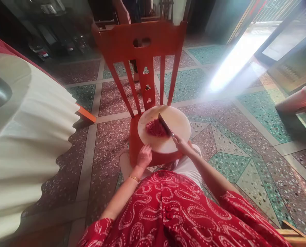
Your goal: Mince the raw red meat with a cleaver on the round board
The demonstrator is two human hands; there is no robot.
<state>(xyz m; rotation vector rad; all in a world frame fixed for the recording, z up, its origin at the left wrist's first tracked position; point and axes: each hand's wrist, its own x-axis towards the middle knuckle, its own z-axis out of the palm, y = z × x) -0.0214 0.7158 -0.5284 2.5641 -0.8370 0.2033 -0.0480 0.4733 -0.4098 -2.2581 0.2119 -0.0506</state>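
Note:
My right hand [183,144] is closed around the handle of a cleaver [165,124]. Its blade rests against the right side of a heap of chopped red meat [154,128]. Under the meat is a round, pale cutting board [181,118], lying on the seat of a reddish wooden chair [135,137]. My left hand [144,156] is at the board's near left rim, fingers curled together with their tips on the edge. A bangle circles the left wrist.
A table with a cream, scalloped cloth [45,133] stands close on the left. The chair's slatted back [147,55] rises behind the board. Beyond it, another person's hand [123,15] shows. A cylindrical red-and-white object [300,97] is at far right; bright light enters through a doorway.

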